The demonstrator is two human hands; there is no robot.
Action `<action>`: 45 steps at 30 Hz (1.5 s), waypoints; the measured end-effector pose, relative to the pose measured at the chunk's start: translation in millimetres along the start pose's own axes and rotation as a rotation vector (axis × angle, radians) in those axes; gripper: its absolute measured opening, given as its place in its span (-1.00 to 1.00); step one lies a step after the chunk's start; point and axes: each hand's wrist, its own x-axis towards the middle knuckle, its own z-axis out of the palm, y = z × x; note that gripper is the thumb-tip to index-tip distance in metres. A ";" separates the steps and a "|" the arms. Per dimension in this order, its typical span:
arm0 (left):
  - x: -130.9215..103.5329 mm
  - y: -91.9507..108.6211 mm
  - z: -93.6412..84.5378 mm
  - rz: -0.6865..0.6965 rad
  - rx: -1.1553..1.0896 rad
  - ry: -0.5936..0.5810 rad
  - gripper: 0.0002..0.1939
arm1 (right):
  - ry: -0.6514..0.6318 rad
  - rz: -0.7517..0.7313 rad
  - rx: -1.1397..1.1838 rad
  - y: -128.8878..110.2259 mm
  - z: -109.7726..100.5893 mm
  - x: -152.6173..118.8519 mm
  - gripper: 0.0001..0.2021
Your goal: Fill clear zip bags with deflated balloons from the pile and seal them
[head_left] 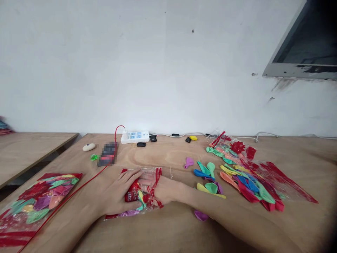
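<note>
Near the front edge of the wooden bench (173,154), about the middle, lies a clear plastic bag (143,191) with red print, holding uninflated balloons; both hands are on it. The left hand (119,191) lies flat on the left part of the bag, fingers spread and pressing it down, not closed around it; the right hand (158,188) is pushed into the open mouth of the bag, its fingers seen through the plastic, but I cannot tell if they grip any balloon inside.

To the right, loose balloons (207,174) of many colours are scattered on the bench; further right an opened bag (263,182) lies with balloons spilling out of it. At the front left corner a full bag (37,202) lies closed. Near the back edge stand a white power strip (135,136) and a red cable (79,189) which runs to the front left; a phone (107,154) lies beside it.

What may go wrong, in my judgement: the thin plastic can tear at the mouth if the right hand pulls out too wide; the bag can slide if the left hand presses too lightly; small balloons may fall over the front edge; the left forearm may catch the cable.
</note>
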 end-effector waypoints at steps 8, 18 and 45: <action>0.6 0.4 -3.4 0.023 0.009 0.008 0.02 | 0.024 0.116 0.133 -7.9 -29.6 -34.2 -0.52; -2.1 -9.0 7.6 0.009 -0.088 -0.027 0.00 | 0.239 0.774 0.212 -17.2 -102.1 -172.0 -0.73; -1.5 -9.6 5.2 0.031 -0.019 -0.027 0.00 | 0.145 0.937 0.119 -35.0 -98.2 -208.9 -0.58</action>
